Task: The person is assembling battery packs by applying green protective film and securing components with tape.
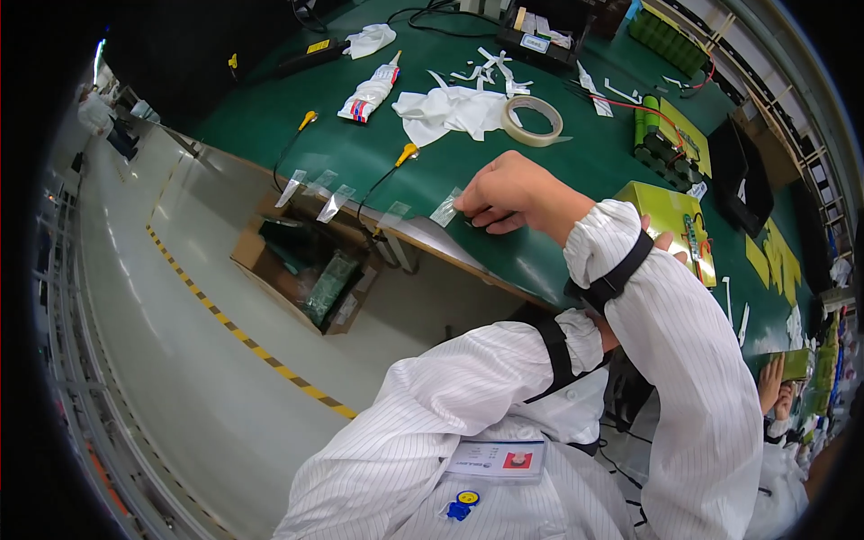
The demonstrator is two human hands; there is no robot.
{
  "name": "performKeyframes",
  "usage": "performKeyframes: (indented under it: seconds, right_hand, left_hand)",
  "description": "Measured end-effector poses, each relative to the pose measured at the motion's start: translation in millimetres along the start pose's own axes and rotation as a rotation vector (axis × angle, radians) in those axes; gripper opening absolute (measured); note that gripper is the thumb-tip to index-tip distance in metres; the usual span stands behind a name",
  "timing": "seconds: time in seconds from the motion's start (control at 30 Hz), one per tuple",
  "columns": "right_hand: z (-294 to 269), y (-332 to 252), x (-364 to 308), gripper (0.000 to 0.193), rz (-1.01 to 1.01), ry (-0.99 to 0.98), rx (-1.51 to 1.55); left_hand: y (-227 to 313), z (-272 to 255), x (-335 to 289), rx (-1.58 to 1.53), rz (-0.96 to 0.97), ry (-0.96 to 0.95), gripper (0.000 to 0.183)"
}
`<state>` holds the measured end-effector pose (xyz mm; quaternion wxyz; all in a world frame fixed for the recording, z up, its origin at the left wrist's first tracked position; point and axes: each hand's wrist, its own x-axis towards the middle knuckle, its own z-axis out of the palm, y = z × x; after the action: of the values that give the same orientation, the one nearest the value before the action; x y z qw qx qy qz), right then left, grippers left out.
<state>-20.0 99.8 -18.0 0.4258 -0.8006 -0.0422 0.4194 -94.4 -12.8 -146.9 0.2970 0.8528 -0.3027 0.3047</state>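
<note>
My right hand (517, 193) reaches across to the left over the table edge. Its thumb and forefinger pinch the end of a clear tape strip (445, 209) that lies at the edge. My left forearm passes beneath the right one, so most of my left hand (664, 241) is hidden. Its fingertips show against a yellow-green battery pack (648, 196) with a small circuit board and red wires. More strips of clear tape (335, 204) hang along the table edge to the left. Beyond my right hand lies a roll of tape (532, 122), beside a crumpled white cloth (441, 112).
On the green table (360, 162) are a glue tube (371, 93), yellow clips with black cords (407, 155), a green cell pack (661, 139) and a black bin (544, 36). An open cardboard box (297, 279) stands below. Another person's hands (771, 387) work at the right.
</note>
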Motion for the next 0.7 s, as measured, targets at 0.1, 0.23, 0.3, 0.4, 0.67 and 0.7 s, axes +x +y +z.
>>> performKeyframes:
  seconds: [0.1,0.23,0.3,0.4,0.67,0.7]
  right_hand:
    - [-3.0,0.3,4.9,0.012,-0.015,-0.008,-0.022]
    - [-38.1,17.2,0.7,0.012,-0.062,0.415,-0.103]
    - [-32.6,3.8,-27.5,0.02,-0.314,0.406,-0.163]
    - [-29.2,-3.8,-86.4,0.027,-0.78,0.552,-0.351]
    - [-116.4,158.2,-216.9,0.026,-0.973,1.71,-0.758]
    - [-119.4,181.9,-217.7,0.029,-0.892,1.677,-0.88]
  left_hand:
    - [-3.7,3.8,51.7,-0.078,-0.04,0.062,0.048]
    - [8.1,-8.5,70.8,-0.217,-0.081,0.107,0.045]
    - [31.8,-4.1,77.0,-0.285,-0.116,0.16,0.043]
    - [28.2,-12.2,77.1,-0.482,-0.177,0.22,0.041]
    - [16.3,-45.1,42.8,-0.099,-0.018,0.138,0.038]
    - [16.5,-47.6,43.2,-0.116,-0.004,0.134,0.038]
